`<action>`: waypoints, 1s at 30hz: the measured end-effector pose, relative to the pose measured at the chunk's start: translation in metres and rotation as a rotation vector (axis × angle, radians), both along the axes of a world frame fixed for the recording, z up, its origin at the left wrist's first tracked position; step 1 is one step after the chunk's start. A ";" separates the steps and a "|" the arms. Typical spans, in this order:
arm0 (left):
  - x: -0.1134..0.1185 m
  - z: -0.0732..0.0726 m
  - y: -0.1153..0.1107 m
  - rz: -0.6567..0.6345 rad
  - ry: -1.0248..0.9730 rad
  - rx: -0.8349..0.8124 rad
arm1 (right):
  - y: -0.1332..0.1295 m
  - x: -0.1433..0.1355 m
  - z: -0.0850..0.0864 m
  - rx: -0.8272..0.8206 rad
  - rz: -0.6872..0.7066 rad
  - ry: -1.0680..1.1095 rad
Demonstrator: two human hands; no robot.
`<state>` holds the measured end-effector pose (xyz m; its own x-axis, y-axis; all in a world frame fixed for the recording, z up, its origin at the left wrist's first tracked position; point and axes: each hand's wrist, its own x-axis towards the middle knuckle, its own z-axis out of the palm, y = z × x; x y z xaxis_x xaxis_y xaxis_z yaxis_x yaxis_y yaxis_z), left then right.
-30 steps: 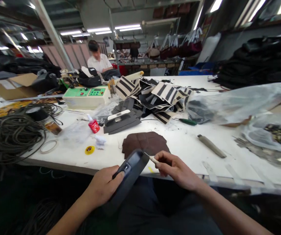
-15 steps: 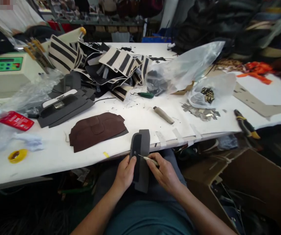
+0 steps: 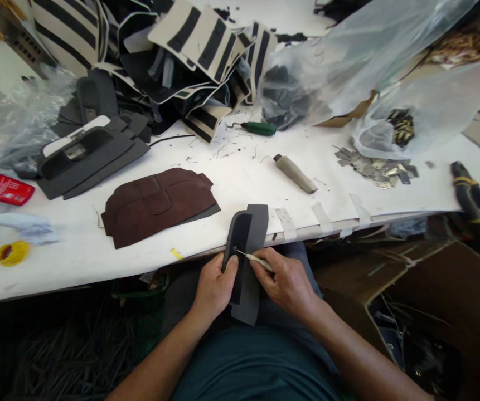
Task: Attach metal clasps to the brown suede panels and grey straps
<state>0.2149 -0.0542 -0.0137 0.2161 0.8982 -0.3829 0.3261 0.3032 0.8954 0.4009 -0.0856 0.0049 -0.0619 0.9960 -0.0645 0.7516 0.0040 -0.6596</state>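
Observation:
My left hand (image 3: 216, 283) grips the left edge of a dark grey bag panel (image 3: 253, 278) with a black strip along it, its thumb pressed on the face. The panel stands tilted above my lap, its top reaching the table's front edge. In my right hand (image 3: 289, 278) is a pale-handled awl (image 3: 260, 262), its thin metal tip at the black strip close to my left thumb. A small dark spot shows near that tip; whether it is a hole, I cannot tell. Beyond my hands a brown leather bag panel (image 3: 160, 206) lies on the white table (image 3: 139, 267).
Behind lie striped panels (image 3: 206, 42), stacked grey panels (image 3: 97, 156) and a green-handled hook (image 3: 258, 128). A wrapped-handle tool (image 3: 295, 174), metal plates (image 3: 379, 167) and pliers (image 3: 476, 195) are to the right. Yellow tape (image 3: 11, 253) and a red bottle (image 3: 1, 185) sit left; a cardboard box (image 3: 432, 289) stands below right.
My view has tipped downward and come closer to the table. Both hands keep their holds on the panel and the awl, with the awl tip still at the black strip.

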 end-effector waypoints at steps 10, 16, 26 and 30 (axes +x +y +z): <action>0.000 0.005 0.004 0.002 0.030 0.001 | 0.015 0.007 0.012 0.084 0.250 -0.224; 0.001 0.006 0.004 0.011 0.023 -0.008 | 0.023 -0.004 0.033 0.023 0.328 -0.381; 0.001 0.003 0.004 0.019 -0.006 -0.035 | 0.012 -0.011 0.009 -0.073 0.069 -0.031; 0.001 0.000 0.002 0.028 -0.019 -0.035 | 0.009 -0.009 -0.002 -0.103 -0.060 0.185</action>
